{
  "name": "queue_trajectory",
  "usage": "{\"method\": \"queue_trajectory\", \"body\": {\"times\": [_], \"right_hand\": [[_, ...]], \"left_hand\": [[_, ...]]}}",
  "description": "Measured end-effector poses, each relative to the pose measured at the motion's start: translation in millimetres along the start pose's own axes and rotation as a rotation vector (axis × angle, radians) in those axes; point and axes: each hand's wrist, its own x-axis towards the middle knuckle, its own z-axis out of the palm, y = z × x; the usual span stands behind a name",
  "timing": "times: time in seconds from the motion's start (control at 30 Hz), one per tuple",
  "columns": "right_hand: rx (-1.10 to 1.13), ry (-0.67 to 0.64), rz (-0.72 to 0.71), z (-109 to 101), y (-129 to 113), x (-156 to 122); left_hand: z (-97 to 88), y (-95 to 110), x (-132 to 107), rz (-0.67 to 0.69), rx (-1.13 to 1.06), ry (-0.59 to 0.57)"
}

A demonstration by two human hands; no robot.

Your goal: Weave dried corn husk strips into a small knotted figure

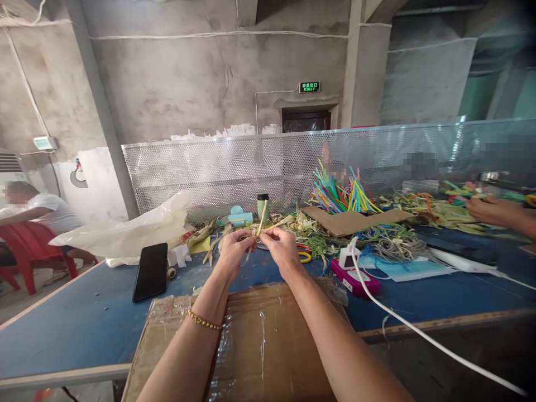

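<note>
My left hand [237, 249] and my right hand [280, 248] meet in front of me, above the far edge of a taped cardboard box [268, 340]. Both are closed in a pinch on yellowish strips of dried husk [263, 216]. One strip stands up between the hands, and others run out sideways. How the strips cross is partly hidden by my fingers. Just behind the hands is a green bottle with a black lid [263, 207]. Scissors with yellow and red handles [305, 254] lie to the right of my right hand.
A black phone [151, 272] lies left on the blue table [84, 324]. Plant scraps [318, 240], colourful pipe cleaners [343, 190] and a cardboard sheet [355, 220] stand behind. On the right, a white cable [402, 318] crosses from a purple power strip [355, 278]. Another person's hand [488, 211] reaches in.
</note>
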Motion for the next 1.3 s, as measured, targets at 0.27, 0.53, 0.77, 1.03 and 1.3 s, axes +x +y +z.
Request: {"method": "queue_trajectory", "body": {"times": [0.27,0.53,0.77,1.03,1.3], "right_hand": [[0.008,0.083,0.153,0.8,-3.6,-0.8],[0.233,0.120,0.246,1.4,-17.0,-6.9],[0.190,0.077,0.039,2.0,-11.8,-6.2],[0.138,0.055,0.000,2.4,-6.0,-4.2],[0.214,0.114,-0.077,2.2,-11.8,-4.8]], "left_hand": [[3.4,-10.5,1.0,0.231,0.275,0.075],[7.6,-3.9,-2.0,0.169,0.180,0.084],[8.2,-1.2,-1.9,0.014,-0.074,0.026],[6.6,-3.4,-1.9,0.009,-0.068,-0.017],[6.1,-1.9,-1.7,-0.052,-0.176,-0.065]]}}
